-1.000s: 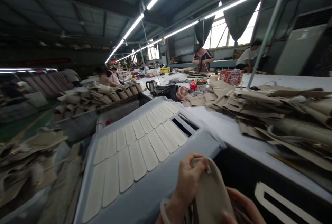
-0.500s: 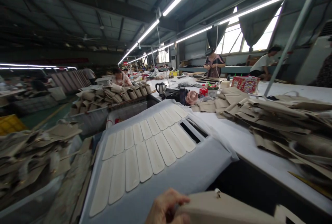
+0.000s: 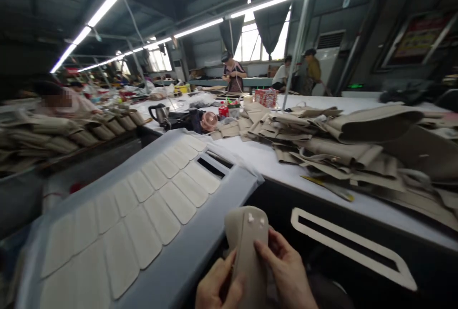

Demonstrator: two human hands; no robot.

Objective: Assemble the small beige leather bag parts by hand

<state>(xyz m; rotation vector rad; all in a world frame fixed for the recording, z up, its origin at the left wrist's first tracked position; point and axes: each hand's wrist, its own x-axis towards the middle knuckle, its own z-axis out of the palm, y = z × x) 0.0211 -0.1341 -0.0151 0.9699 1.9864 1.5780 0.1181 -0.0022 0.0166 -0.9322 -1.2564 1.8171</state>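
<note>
A taupe leather-like bag piece (image 3: 250,247) with a rounded end and two small white bits near its tip stands upright between my hands. My left hand (image 3: 219,283) grips its lower left edge with thumb and fingers. On the other side, my right hand (image 3: 286,263) pinches its right edge, thumb on the face. To the left, a grey-blue covered board (image 3: 171,271) bears rows of pale rounded panels (image 3: 153,218). A cream frame with a long slot (image 3: 352,247) lies right of my right hand, over something dark.
Stacked taupe bag pieces (image 3: 343,142) cover the white table (image 3: 246,156) at right, beside a yellow-ended tool (image 3: 332,189). A kettle (image 3: 160,116), a small pink fan (image 3: 209,121) and a red can (image 3: 223,109) stand farther back. Co-workers (image 3: 234,74) are beyond.
My view has turned right. The bag piece, earlier low and lying sideways by one visible hand, now stands upright in both hands. The slotted cream frame has come into full view.
</note>
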